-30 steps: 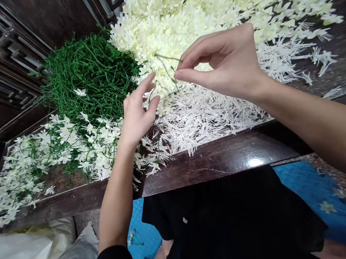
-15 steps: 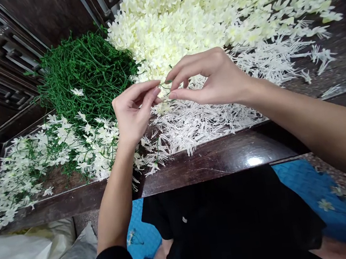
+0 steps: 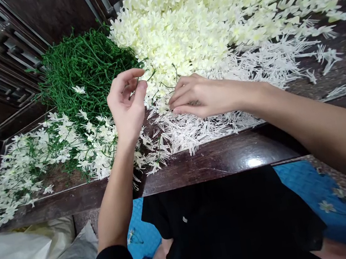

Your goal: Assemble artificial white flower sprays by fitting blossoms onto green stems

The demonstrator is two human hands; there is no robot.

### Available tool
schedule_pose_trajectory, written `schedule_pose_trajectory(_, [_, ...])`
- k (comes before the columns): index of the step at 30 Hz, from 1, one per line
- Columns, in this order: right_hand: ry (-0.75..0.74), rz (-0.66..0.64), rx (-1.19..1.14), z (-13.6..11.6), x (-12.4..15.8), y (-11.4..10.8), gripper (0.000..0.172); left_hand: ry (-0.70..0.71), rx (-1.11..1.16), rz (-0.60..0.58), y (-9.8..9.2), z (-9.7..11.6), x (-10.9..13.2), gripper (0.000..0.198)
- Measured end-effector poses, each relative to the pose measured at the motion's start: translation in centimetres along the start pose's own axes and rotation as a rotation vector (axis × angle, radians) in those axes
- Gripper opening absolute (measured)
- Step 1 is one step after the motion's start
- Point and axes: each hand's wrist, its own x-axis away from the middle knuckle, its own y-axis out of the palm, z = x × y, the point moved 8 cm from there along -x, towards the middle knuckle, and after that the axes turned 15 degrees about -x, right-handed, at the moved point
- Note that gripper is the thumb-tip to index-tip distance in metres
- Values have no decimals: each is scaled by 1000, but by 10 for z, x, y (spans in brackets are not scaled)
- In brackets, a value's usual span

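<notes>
green thin wire stem [image 3: 166,84] pinched in my left hand [image 3: 126,106], raised between the piles | right hand [image 3: 202,97] fingers narrow, pressed onto white spiky plastic stamens [image 3: 198,126] near the dark wooden table edge [image 3: 216,162] | cream flower heap [image 3: 196,19] far right

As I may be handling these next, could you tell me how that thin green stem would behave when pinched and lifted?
The green stem arcs thinly from the left hand, so it probably bends and springs. It looks very light, its side branches hanging free. It would likely snag in the green stem pile.
</notes>
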Motion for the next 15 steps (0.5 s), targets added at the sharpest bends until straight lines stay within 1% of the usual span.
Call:
schedule_pose_trajectory(3, [10, 93, 1, 0, 0, -9, 34, 26, -28, -13, 2, -3, 0, 17])
schedule_pose_trajectory(7, [30, 253, -86, -2, 2, -23, 23, 49, -54, -30, 3, 0, 1, 28])
schedule_pose_trajectory(11, [70, 426, -269, -8, 5, -36, 16, 100, -89, -103, 9, 13, 4, 22])
schedule_pose_trajectory(13, [85, 493, -348, -10, 6, -40, 18, 143, -78, -149, 12, 22, 6, 20])
schedule_pose_trajectory(15, [93, 523, -407, -12, 7, -43, 20, 191, -58, -176, 13, 30, 8, 18])
